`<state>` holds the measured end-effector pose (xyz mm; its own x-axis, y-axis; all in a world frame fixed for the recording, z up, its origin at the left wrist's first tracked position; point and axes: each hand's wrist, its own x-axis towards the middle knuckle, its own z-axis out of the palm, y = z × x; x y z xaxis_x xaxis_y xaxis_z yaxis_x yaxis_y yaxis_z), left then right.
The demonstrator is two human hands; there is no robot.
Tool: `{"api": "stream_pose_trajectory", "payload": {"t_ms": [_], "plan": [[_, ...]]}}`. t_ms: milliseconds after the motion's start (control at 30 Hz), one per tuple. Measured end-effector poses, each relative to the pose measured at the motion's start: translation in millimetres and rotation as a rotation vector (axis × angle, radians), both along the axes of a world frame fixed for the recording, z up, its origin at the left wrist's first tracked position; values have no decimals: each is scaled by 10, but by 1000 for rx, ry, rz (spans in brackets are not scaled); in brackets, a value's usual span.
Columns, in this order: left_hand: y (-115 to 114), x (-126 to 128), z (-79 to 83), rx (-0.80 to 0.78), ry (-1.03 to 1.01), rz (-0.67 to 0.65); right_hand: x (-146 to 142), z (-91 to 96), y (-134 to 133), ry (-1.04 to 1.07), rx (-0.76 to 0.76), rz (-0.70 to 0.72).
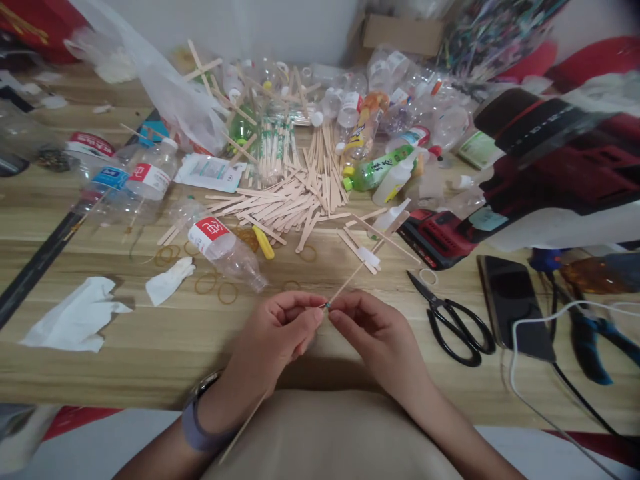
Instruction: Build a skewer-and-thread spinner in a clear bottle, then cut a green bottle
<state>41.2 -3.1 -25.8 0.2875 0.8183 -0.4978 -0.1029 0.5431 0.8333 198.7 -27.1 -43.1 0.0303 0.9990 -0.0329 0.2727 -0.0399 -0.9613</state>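
Left hand (273,337) is pinching a thin, pale wood-coloured stick (345,283) slanting forward-right between both hands; right hand (383,333) is pinching at its tiny teal band (327,305).

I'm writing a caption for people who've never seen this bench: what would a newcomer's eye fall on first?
Probably the pale pile of wooden sticks, spread across the middle of the table. Next, the bulky red-and-black power tool at the right, beyond the scissors. Then, front and center, the left hand and right hand meeting at a thin stick.
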Motion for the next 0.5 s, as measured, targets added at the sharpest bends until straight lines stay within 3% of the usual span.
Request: {"api": "stream_pose_trajectory", "payload": {"t_ms": [333, 500], "plan": [[-29, 20, -19, 82, 123, -49, 43, 61, -6, -478, 609, 56], [-48, 11, -25, 70, 139, -54, 87, 56, 8, -677, 777, 112]]}}
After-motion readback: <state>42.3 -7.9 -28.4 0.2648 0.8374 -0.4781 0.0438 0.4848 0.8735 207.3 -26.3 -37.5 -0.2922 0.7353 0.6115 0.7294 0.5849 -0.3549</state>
